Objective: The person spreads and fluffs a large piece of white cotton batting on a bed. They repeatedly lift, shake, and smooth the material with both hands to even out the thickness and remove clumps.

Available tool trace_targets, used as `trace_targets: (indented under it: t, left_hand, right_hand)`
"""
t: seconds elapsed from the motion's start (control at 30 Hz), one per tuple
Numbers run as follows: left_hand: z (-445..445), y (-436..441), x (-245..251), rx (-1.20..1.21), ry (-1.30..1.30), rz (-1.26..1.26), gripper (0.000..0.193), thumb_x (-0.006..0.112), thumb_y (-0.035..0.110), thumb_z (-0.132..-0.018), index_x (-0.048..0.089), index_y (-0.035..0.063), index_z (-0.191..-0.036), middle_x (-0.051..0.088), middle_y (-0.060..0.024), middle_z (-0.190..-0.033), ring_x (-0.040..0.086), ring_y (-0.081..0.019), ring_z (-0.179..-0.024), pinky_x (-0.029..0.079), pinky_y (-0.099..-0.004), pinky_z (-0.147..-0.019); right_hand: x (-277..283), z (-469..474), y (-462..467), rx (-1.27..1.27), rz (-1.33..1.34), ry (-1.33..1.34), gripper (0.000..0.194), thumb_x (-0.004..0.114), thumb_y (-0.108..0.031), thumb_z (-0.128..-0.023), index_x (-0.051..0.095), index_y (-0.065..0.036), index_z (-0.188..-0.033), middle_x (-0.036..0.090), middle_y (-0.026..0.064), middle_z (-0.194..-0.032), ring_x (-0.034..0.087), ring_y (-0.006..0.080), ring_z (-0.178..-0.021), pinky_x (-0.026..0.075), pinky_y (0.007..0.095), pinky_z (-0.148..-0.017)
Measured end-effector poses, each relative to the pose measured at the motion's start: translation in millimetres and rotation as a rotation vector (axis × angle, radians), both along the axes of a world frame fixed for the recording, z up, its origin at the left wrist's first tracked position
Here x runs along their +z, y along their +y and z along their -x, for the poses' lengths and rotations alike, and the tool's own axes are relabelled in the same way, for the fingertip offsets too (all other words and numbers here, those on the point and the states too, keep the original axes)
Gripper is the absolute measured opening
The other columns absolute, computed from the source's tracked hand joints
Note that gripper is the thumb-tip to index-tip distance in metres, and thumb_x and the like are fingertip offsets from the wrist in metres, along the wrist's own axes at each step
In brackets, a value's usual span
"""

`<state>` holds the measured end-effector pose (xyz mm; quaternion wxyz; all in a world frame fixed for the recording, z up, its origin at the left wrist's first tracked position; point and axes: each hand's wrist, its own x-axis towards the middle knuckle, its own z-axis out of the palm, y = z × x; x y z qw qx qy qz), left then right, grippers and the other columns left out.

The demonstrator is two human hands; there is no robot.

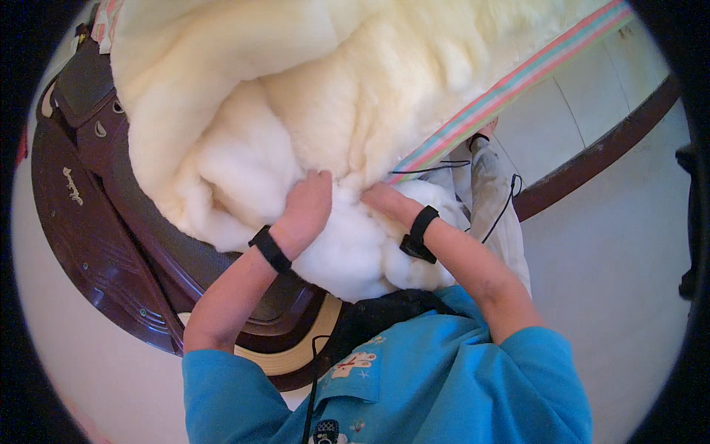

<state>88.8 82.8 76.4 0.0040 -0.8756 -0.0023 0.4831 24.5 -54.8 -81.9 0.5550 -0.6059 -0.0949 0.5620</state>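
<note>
A large mass of fluffy white fibre batting (pixel 355 244) lies bunched before me and over my lap. My left hand (pixel 310 202) is closed on a fold of it, knuckles up, with the fingertips sunk in the fluff. Just to the right, my right hand (pixel 391 201) grips the batting beside a gathered ridge; its fingers are mostly hidden. Along the batting's right side runs a striped fabric edge (pixel 499 91) in pink, teal, white and green, ending close to my right hand. Black bands circle both wrists.
On the left, partly under the batting, stands a glossy dark maroon moulded body (pixel 83 222), possibly a scooter's, bearing script. My light trouser leg (pixel 502 222) extends at right, with black cord loops (pixel 502 208) beside it. A brown raised strip (pixel 599 152) crosses the pale floor (pixel 599 288).
</note>
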Motion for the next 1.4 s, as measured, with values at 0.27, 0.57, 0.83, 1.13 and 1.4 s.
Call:
trace_targets:
  t: [0.27, 0.57, 0.83, 1.13, 1.4]
  left_hand:
    - [-16, -18, -71, -0.665, -0.124, 0.106, 0.037, 0.051, 0.014, -0.075, 0.057, 0.0029, -0.11, 0.043, -0.0141, -0.131, 0.031, -0.0302, -0.125, 0.028, -0.0476, -0.1]
    - [2, -25, -103, -0.708, -0.109, -0.176, 0.044, 0.045, 0.023, -0.083, 0.051, 0.0093, -0.124, 0.04, -0.0099, -0.136, 0.026, -0.0252, -0.128, 0.021, -0.0442, -0.1]
    - [-20, -33, -54, -0.26, -0.207, 0.086, 0.026, 0.051, 0.01, -0.073, 0.059, 0.0048, -0.097, 0.056, -0.009, -0.095, 0.054, -0.0247, -0.089, 0.043, -0.0394, -0.077]
    - [-21, -19, -103, -0.403, -0.011, 0.3, 0.038, 0.046, 0.003, -0.077, 0.048, -0.0038, -0.114, 0.053, -0.0162, -0.104, 0.052, -0.0306, -0.097, 0.045, -0.0362, -0.084]
    - [-5, -7, -80, -0.163, -0.252, 0.499, 0.037, 0.045, 0.001, -0.077, 0.048, -0.0013, -0.114, 0.053, -0.0166, -0.102, 0.051, -0.0328, -0.095, 0.044, -0.038, -0.083]
  right_hand:
    - [-6, 10, -2, 0.018, 0.132, -0.493, 0.019, 0.048, -0.011, -0.074, 0.064, -0.002, -0.069, 0.063, 0.0172, -0.072, 0.062, 0.0335, -0.067, 0.05, 0.0439, -0.06]
    - [35, 2, -13, 0.405, -0.126, -0.798, 0.014, 0.052, -0.012, -0.071, 0.063, -0.004, -0.066, 0.062, 0.0172, -0.072, 0.063, 0.0296, -0.067, 0.049, 0.04, -0.054]
    - [12, 12, -18, 0.245, 0.118, -0.434, 0.02, 0.05, -0.014, -0.074, 0.064, -0.002, -0.068, 0.062, 0.0187, -0.069, 0.063, 0.0332, -0.066, 0.05, 0.0435, -0.056]
    - [28, 7, -22, 0.048, -0.069, -0.646, 0.018, 0.051, -0.016, -0.071, 0.06, -0.003, -0.061, 0.059, 0.0174, -0.066, 0.06, 0.0343, -0.066, 0.048, 0.0442, -0.06]
    - [59, 9, -31, 0.202, -0.063, -0.806, 0.016, 0.051, -0.014, -0.069, 0.059, -0.001, -0.063, 0.055, 0.0168, -0.067, 0.057, 0.0334, -0.066, 0.047, 0.0424, -0.061]
